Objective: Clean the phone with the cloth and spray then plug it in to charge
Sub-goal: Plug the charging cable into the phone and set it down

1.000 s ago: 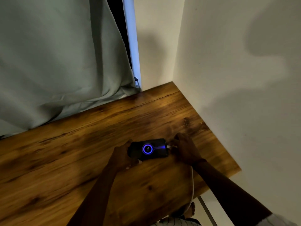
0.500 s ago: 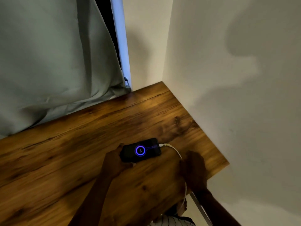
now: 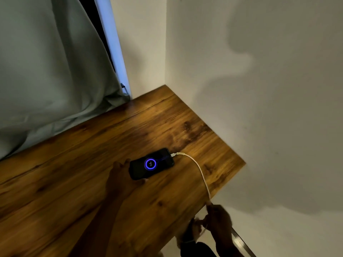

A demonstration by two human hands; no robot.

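A black phone [image 3: 151,163] lies flat on the wooden table [image 3: 92,164], its screen lit with a blue charging ring. A white cable [image 3: 199,169] is plugged into its right end and runs over the table's near right edge. My left hand [image 3: 120,179] holds the phone's left end, fingers around it. My right hand [image 3: 218,219] is below the table edge, pinching the cable where it drops off. No cloth or spray is in view.
A grey-green curtain [image 3: 55,71] hangs at the back left and rests on the table. White walls [image 3: 259,89] close the corner at the back and right. A metal table leg [image 3: 241,242] shows below the edge.
My right hand has left the phone's plug end and slid back along the cable to below the table edge. The phone stays in my left hand, lit and plugged in.
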